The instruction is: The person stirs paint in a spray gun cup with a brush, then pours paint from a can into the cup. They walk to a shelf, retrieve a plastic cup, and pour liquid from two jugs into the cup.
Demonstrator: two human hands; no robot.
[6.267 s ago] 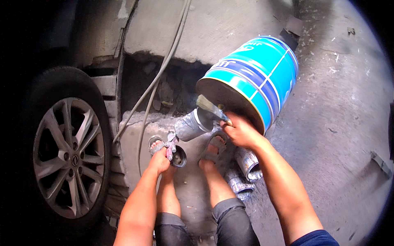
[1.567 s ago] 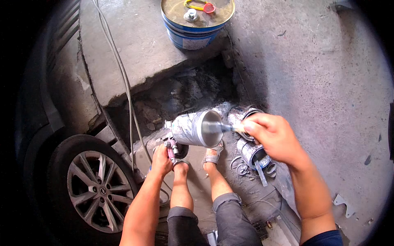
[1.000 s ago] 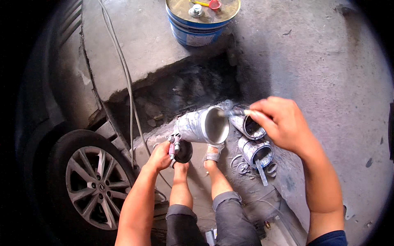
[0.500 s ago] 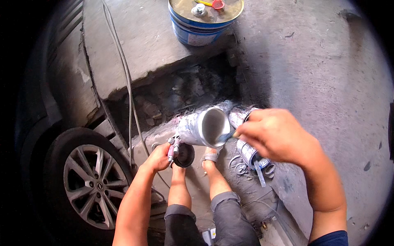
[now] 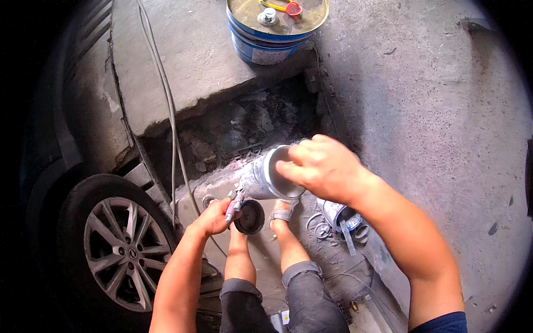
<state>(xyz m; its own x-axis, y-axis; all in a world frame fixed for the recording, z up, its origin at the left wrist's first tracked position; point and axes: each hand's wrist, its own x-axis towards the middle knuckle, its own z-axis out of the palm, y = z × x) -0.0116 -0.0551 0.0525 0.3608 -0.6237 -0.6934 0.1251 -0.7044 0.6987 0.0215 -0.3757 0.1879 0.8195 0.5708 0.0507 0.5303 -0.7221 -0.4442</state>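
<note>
At far left is a car wheel (image 5: 131, 253); the left hand (image 5: 212, 218) closes around a pink-and-silver tool (image 5: 234, 208). Just beyond, a smeared grey can (image 5: 255, 180) tilts, long axis rising gently rightward, mouth facing right. At that mouth, the right hand (image 5: 326, 170) has bent fingers; I cannot tell what they grip.

The can (image 5: 255, 181) is rough and matt. At 12 o'clock, the drum (image 5: 275, 44) is smooth painted metal; at 8, the tyre (image 5: 71, 244) matt rubber; at 2, the floor (image 5: 433, 72) rough concrete; at 6, the shorts (image 5: 311, 293) matt cloth.
</note>
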